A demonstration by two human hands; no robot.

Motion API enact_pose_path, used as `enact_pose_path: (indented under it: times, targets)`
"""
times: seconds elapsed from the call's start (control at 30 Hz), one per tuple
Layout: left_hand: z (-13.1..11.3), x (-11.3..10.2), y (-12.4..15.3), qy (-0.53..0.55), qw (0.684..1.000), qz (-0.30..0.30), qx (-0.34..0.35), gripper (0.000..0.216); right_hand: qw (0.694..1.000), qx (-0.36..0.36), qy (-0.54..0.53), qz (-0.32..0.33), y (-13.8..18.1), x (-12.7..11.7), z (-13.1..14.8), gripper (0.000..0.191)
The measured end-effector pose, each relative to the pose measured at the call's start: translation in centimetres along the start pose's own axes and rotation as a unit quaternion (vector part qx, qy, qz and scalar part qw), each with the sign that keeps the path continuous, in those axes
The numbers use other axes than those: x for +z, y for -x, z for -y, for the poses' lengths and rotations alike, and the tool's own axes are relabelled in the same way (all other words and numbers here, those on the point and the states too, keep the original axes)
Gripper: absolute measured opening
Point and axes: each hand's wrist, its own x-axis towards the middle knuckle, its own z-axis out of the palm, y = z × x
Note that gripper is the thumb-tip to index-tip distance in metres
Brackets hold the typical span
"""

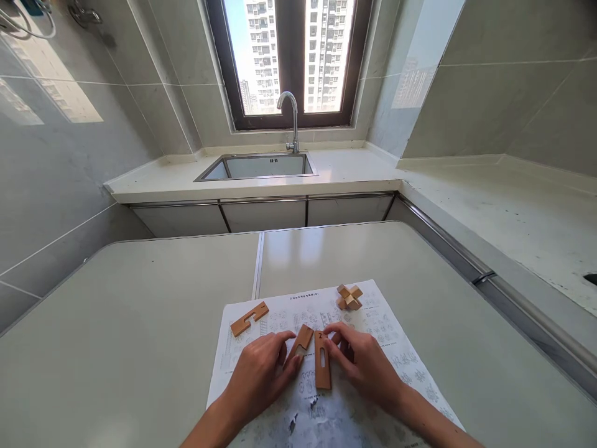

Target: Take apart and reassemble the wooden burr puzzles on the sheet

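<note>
My left hand [262, 375] pinches a notched wooden puzzle piece [301, 344] between thumb and fingers, just above a printed instruction sheet [373, 323]. My right hand [362, 363] has its fingers curled on the top of a slotted flat wooden piece [321, 368] marked 2, which lies on the sheet between both hands. A third flat notched piece [249, 318] rests on the sheet's left corner. An assembled wooden cross-shaped puzzle [349, 297] sits at the sheet's far edge.
The sheet lies on a pale table [140, 323] made of two joined halves. Beyond it runs a white counter with a steel sink [261, 167] and tap [291, 119] under a window. Another counter [513, 211] runs along the right.
</note>
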Motion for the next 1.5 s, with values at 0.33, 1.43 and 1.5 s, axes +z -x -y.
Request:
enact_pose_path:
  times: [0.33,1.43,1.5]
  targets:
    - [-0.3,-0.8,-0.3,0.008,0.998,0.049,0.033,0.051,0.985,-0.114,0.039,0.123,0.6,0.1,0.2,0.032]
    - [1.0,0.0,-0.2,-0.13,0.987,-0.052,-0.075,0.051,0.989,-0.096,0.038,0.103,0.6,0.1,0.0,0.026]
    - [1.4,0.1,-0.1,-0.127,0.987,-0.051,-0.087,0.05,0.99,-0.094,0.039,0.103,0.6,0.2,0.0,0.025]
